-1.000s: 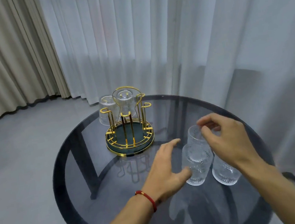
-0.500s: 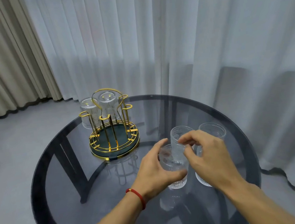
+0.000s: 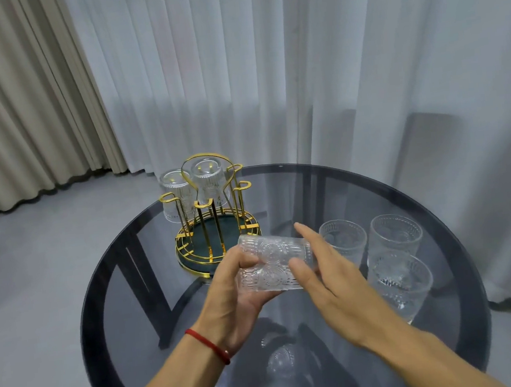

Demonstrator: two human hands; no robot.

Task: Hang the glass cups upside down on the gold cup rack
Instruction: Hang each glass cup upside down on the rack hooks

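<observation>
Left hand [image 3: 227, 295] is gripping cup [image 3: 275, 264] sideways, just before rack [image 3: 213, 226], likely inverting it for hanging; right hand [image 3: 331, 280], fingers straight, is steadying its end (two cups [image 3: 210, 182] hanging there).

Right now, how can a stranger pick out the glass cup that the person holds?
On the round dark glass table, look in front of the gold wire cup rack. There the left hand grips one embossed clear glass cup. Unlike the three upright cups at the right, it lies sideways above the table.
</observation>
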